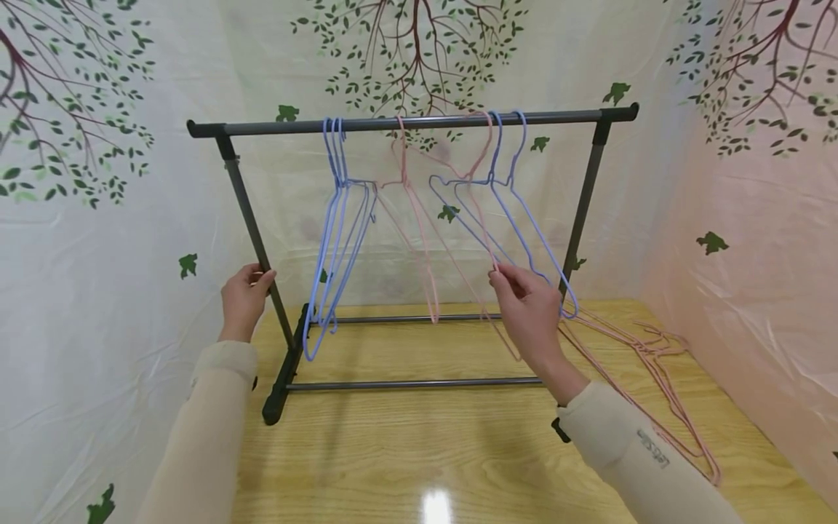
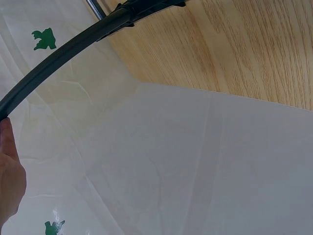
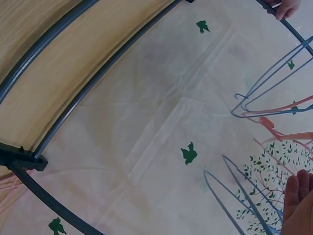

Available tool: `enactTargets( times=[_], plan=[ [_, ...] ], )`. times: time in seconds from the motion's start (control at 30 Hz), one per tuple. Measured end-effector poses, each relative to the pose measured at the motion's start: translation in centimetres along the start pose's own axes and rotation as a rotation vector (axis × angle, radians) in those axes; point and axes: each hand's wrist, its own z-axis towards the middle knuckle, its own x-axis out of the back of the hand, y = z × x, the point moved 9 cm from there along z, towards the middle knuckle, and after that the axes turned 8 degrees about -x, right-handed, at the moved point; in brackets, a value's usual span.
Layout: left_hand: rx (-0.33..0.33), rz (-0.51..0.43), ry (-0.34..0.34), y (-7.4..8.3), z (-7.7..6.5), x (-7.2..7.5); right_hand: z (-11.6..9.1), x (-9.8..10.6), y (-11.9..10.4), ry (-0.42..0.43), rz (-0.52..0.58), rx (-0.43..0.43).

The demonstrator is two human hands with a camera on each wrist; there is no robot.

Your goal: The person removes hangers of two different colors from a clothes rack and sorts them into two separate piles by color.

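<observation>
A dark garment rack [image 1: 419, 124] spans the head view, with blue and pink hangers hooked over its top bar. My left hand [image 1: 245, 302] grips the rack's left upright partway down. Between thumb and fingers, my right hand [image 1: 533, 320] pinches the lower part of a pink hanger [image 1: 481, 153], whose hook is at the bar. Just right of it hang two blue hangers [image 1: 524, 225], partly behind that hand. Another pink hanger [image 1: 406, 175] hangs mid-bar, and several blue hangers [image 1: 337, 211] bunch at the left. In the right wrist view the right hand [image 3: 299, 208] shows only at the edge.
Several pink hangers [image 1: 661, 364] lie tangled on the wooden surface [image 1: 406, 451] at the right, by the rack's right foot. Lower crossbars [image 1: 419, 383] join the rack's feet. Leaf-printed sheets [image 1: 98, 291] enclose the back and sides.
</observation>
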Motion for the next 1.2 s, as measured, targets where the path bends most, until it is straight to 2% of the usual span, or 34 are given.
enactTargets(
  times=[0.23, 0.47, 0.73, 1.0, 1.2],
  plan=[
    [0.016, -0.001, -0.009, -0.1, 0.0, -0.1, -1.5, 0.8, 0.6, 0.040, 0.081, 0.102],
    [0.014, -0.004, -0.010, -0.2, 0.0, -0.1, -3.5, 1.9, 1.3, 0.129, 0.066, 0.224],
    [0.009, -0.012, -0.010, -0.1, -0.1, -0.1, -5.4, 3.4, 1.7, 0.180, 0.134, 0.305],
    [0.010, -0.017, -0.004, -0.2, 0.0, -0.1, -7.2, 4.9, -0.3, 0.217, 0.190, 0.376],
    [0.006, -0.013, 0.005, -0.3, 0.0, -0.1, -8.4, 6.2, 0.1, 0.244, 0.250, 0.408]
  ],
)
